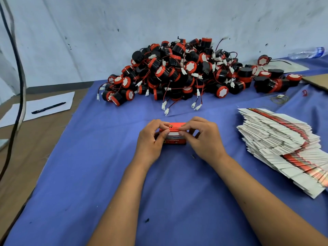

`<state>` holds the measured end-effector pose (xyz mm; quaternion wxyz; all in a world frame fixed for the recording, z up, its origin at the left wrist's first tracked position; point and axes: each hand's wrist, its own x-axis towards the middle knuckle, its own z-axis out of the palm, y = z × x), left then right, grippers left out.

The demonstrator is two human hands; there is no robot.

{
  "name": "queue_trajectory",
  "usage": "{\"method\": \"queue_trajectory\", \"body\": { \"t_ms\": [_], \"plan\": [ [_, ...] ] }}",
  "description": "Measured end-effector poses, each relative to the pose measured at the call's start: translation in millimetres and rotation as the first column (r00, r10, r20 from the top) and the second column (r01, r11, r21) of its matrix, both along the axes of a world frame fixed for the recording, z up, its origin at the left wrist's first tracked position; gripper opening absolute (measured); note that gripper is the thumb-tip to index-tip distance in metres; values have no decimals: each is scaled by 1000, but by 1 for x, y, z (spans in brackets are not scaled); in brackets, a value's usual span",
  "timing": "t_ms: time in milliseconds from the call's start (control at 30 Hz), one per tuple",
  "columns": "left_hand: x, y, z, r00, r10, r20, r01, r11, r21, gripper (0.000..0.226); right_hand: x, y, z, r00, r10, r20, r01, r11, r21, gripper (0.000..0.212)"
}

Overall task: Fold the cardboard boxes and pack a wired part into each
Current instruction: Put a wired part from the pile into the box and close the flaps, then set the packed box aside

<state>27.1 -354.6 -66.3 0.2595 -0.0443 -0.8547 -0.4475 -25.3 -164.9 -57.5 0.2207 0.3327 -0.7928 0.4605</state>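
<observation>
A small red cardboard box (pixel 174 133) stands on the blue cloth at the table's middle, held between both hands. My left hand (pixel 152 139) grips its left end, fingers curled over the top edge. My right hand (pixel 200 137) grips its right end, thumb and fingers pinching the top flap. What the box holds is hidden. Behind it lies a large heap of black-and-red wired parts (pixel 179 71) with white plugs. A fanned stack of flat unfolded boxes (pixel 284 146) lies to the right.
A blue cloth (pixel 99 174) covers the table. At the left lie white paper (pixel 40 107) with a black pen (pixel 48 107) and hanging black cables (pixel 18 82). A plastic bottle (pixel 308 52) and a cardboard sheet (pixel 317 80) lie at the far right.
</observation>
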Motion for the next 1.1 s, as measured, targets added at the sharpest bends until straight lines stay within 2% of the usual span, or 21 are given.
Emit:
{"method": "queue_trajectory", "body": {
  "t_ms": [100, 300, 433, 533, 633, 733, 900, 967, 1100],
  "plan": [
    [-1, 0, -1, 1000, -5, -19, 4, 997, -74, 4, 3, 0, -3, 997, 10, -71, -6, 999, 46, 4],
    [5, 2, 1, 999, -15, -41, 4, 968, -249, 27, 12, 8, -10, 985, -10, -175, 49, 975, 218, 12],
    [5, 9, 1, 997, 1, -74, -30, 920, -391, 12, 20, 2, -5, 974, -52, -220, 121, 943, 309, 4],
    [8, 14, -1, 998, 12, -66, -39, 900, -433, 4, 24, -2, -4, 974, -74, -213, 142, 934, 328, 4],
    [10, 15, -2, 1000, 18, -5, -18, 930, -366, 5, 27, -7, -2, 977, -112, -183, 174, 912, 371, 9],
    [8, 15, 5, 999, 29, -22, -35, 950, -309, 17, 34, -16, 0, 970, -153, -187, 222, 870, 439, 22],
    [7, 19, 14, 993, 98, 71, -86, 984, -158, 10, 37, -8, 20, 978, -113, -177, 198, 772, 604, 42],
    [10, 35, 26, 997, 63, 41, -61, 997, -47, 12, 39, 13, 35, 975, -126, -183, 208, 804, 557, 40],
    [3, 111, 84, 989, -82, -124, 96, 989, 112, 19, 52, 83, 87, 961, -218, -169, 268, 883, 385, 42]
  ]
}}
